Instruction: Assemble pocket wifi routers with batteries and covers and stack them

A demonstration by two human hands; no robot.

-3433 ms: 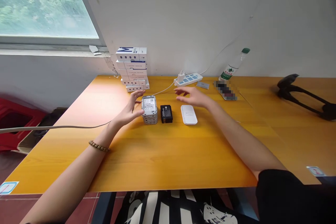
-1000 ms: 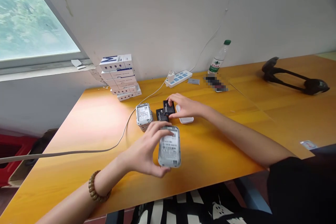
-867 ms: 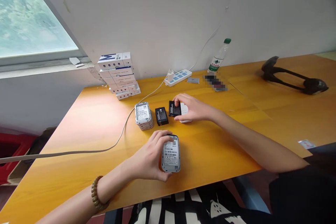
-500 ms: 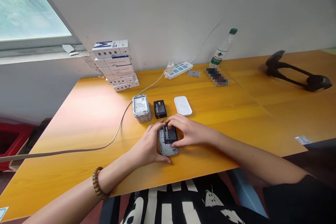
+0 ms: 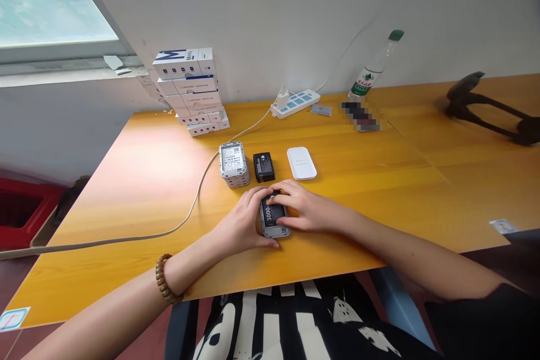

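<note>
Both hands close on a grey handheld device (image 5: 275, 231) near the front edge of the table (image 5: 126, 191). The left hand (image 5: 240, 218) cups its side, and the right hand (image 5: 310, 208) lies over a black 3000 mAh battery (image 5: 272, 212) sitting on top, its fingers hiding part of the label. Just behind are a stack of matching devices (image 5: 233, 164), a second battery (image 5: 264, 167) and a white rounded case (image 5: 301, 163), with open table on both sides. A moment ago, the battery lay apart from the device.
</note>
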